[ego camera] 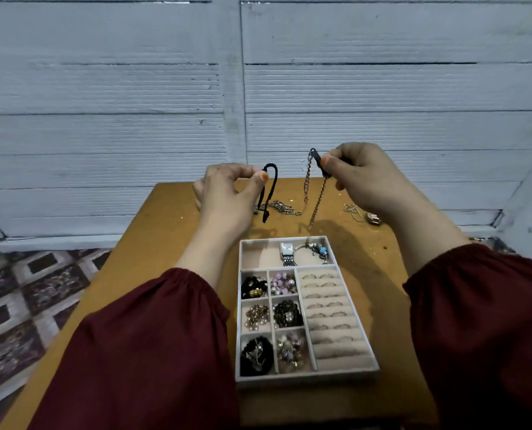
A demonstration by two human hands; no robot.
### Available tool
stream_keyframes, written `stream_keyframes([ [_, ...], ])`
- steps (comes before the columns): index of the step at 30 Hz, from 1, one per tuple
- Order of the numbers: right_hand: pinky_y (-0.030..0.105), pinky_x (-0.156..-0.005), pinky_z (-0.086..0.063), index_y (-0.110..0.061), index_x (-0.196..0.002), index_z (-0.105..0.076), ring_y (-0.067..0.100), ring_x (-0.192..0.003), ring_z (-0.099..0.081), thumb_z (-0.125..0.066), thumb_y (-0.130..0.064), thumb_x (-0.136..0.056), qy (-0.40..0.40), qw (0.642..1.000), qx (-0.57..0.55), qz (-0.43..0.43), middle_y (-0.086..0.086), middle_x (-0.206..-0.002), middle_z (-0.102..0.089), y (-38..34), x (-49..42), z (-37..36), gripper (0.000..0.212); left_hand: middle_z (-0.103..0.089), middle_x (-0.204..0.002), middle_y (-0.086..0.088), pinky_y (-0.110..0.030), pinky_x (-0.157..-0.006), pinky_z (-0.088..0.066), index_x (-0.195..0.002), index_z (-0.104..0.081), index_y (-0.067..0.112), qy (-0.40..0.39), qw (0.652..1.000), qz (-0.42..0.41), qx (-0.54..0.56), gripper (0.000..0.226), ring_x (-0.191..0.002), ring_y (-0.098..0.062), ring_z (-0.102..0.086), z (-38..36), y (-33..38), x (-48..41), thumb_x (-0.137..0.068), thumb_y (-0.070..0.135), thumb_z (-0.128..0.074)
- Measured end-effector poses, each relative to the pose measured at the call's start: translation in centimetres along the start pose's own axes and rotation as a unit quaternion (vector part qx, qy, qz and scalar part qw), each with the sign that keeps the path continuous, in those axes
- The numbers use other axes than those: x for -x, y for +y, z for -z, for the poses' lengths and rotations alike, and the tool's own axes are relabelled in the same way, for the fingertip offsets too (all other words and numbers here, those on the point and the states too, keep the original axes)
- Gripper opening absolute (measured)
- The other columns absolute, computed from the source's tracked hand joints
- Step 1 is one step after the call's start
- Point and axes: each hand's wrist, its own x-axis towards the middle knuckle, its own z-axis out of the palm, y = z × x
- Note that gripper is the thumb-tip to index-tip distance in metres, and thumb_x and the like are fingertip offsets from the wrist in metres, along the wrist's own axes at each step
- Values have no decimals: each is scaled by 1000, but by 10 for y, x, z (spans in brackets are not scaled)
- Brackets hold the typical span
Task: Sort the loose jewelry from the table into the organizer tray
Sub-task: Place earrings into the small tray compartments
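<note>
Well, the ochre wooden surface [165,243] stands against a wall [103,88] of white-painted boards, with patterned floor [25,305] showing to its left. The organizer tray [305,380] lies on the surface close to me, between my dark red sleeves [153,336], with beads [284,283] in its small compartments, rings [326,296] in the padded rolls, and a watch [288,252] and charm bracelet [317,249] in the far compartment. Both hands are raised beyond the tray's far edge. My left hand [227,193] pinches a looped black cord [272,181] between thumb and forefinger; my right hand [367,172] pinches a small dark piece [315,158] from which a chain [317,200] hangs in two strands. Behind them a silver chain [284,208] and a pendant necklace [364,214] lie loose on the surface.
</note>
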Motion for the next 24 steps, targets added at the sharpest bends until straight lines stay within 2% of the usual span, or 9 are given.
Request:
stream_keyframes([
  [3, 16, -43, -32, -10, -93, -63, 11, -58, -45, -52, -27, -97, 24, 999, -30, 4, 0, -67, -50, -9, 20, 8, 21, -60, -114, 6, -47, -107, -33, -82, -63, 37, 2, 1000, -1, 17, 11, -123, -21, -44, 4, 9, 18, -84, 48, -63],
  [5, 13, -37, -30, -12, -93, -63, 2, -45, -41, -53, -27, -96, 35, 998, -49, 3, 0, -66, -50, -13, 35, 11, 19, -59, -114, 5, -42, -108, -31, -90, -64, 33, 5, 1000, 5, 17, 12, -125, -20, -40, 6, 14, 30, -86, 44, -64],
  [8, 11, -37, -30, -17, -88, -62, -3, -37, -37, -53, -27, -96, 48, 995, -88, -1, -3, -63, -49, -18, 54, 15, 16, -59, -114, 3, -41, -107, -30, -84, -63, 36, 5, 999, 6, 31, 6, -125, -22, -41, 8, 15, 46, -86, 42, -64],
  [11, 9, -41, -32, -19, -81, -59, -4, -39, -39, -54, -24, -96, 56, 991, -119, 1, -5, -61, -49, -22, 71, 13, 17, -61, -110, 5, -50, -105, -36, -77, -64, 45, -9, 998, 5, 59, 7, -120, -26, -47, 10, 7, 59, -80, 51, -63],
  [17, 9, -49, -37, -17, -81, -58, -2, -50, -42, -56, -18, -95, 54, 984, -172, 11, -5, -64, -50, -23, 94, -5, 15, -57, -105, 12, -49, -106, -34, -75, -63, 40, 5, 996, 24, 82, 10, -120, -25, -46, 14, -8, 84, -85, 37, -66],
  [24, 10, -51, -39, -20, -80, -59, -4, -51, -43, -55, -20, -95, 57, 979, -195, 7, -9, -64, -51, -24, 101, -20, 15, -60, -110, 7, -50, -108, -33, -73, -65, 52, -18, 997, 31, 64, 7, -123, -24, -46, 30, -25, 90, -79, 48, -65],
])
